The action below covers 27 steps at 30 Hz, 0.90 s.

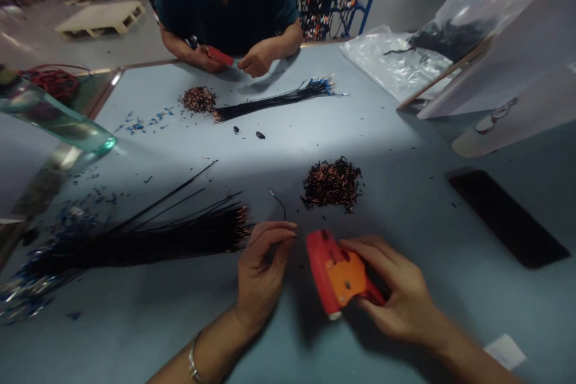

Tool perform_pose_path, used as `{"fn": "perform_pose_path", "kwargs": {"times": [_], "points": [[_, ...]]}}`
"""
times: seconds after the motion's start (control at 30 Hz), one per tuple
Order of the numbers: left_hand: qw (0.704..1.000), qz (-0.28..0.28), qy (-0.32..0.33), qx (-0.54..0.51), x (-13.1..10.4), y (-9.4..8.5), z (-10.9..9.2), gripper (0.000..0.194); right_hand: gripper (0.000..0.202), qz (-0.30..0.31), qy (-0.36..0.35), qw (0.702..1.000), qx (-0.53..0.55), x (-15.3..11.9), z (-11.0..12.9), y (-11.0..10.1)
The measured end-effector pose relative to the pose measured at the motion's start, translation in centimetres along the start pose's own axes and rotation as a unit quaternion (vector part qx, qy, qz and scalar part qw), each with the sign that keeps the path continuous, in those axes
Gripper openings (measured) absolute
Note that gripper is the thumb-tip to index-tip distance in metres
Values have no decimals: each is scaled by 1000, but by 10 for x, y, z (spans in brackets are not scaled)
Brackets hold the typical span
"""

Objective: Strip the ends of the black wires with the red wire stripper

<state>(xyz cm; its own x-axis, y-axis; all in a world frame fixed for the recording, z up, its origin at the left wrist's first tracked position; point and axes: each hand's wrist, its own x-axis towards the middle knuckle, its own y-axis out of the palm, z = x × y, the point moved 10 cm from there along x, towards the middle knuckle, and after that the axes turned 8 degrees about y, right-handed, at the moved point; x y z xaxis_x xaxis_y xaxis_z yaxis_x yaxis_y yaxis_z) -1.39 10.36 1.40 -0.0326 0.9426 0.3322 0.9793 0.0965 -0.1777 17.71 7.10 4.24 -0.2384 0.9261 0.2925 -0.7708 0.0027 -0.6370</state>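
My right hand [396, 288] is wrapped round a red and orange wire stripper [344, 279], its head turned toward my left hand. My left hand [265, 270] is pinched closed, thumb against fingers, on a short thin black wire [283, 207] that curves up behind the fingertips and ends in a small terminal. A gap separates the hand from the stripper's head. To the left lies a thick bundle of black wires [148, 246], bare copper ends toward my left hand and blue terminals at the far left. A heap of cut black and copper scraps [332, 183] lies beyond the stripper.
Across the table [387, 150] a co-worker [225, 6] holds a red tool, near a second wire bundle [279, 98] and scrap pile [198, 99]. A dark phone-like slab [508, 216] lies right. A clear bottle [58, 114] stands left; plastic bags [396, 60] sit at back right.
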Motion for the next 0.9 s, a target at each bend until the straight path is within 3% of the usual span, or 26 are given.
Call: {"fn": "perform_pose_path", "kwargs": {"times": [0.07, 0.13, 0.2, 0.3, 0.33, 0.4, 0.47, 0.6, 0.73, 0.9], "points": [[1000, -21, -11, -10, -2, -3, 2, 8, 40, 27, 75, 993, 83, -1, -12, -3], [999, -35, -22, -14, -3, -5, 3, 8, 36, 74, 148, 964, 207, -6, -24, 2], [999, -39, -24, -23, -3, -6, 2, 7, 40, 146, 220, 888, 375, -14, -31, 20], [998, -37, -29, -35, -2, -4, 2, 6, 52, 246, 302, 724, 568, -27, -28, 53], [998, -35, -31, -38, -3, -4, 2, 6, 52, 268, 319, 683, 600, -31, -26, 61], [998, -34, -42, -37, -4, -4, 5, 6, 49, 294, 334, 632, 634, -34, -21, 70], [998, -34, -52, -30, -5, -4, 7, 7, 48, 302, 329, 619, 646, -35, -18, 70], [997, -33, -59, -20, -7, -5, 10, 9, 54, 313, 321, 625, 639, -38, -13, 67], [998, -30, -60, -11, -5, -5, 10, 9, 42, 296, 362, 620, 630, -43, -19, 70], [997, -13, -78, -5, -5, -2, 11, 11, 51, 329, 311, 627, 633, -41, -8, 69]]}}
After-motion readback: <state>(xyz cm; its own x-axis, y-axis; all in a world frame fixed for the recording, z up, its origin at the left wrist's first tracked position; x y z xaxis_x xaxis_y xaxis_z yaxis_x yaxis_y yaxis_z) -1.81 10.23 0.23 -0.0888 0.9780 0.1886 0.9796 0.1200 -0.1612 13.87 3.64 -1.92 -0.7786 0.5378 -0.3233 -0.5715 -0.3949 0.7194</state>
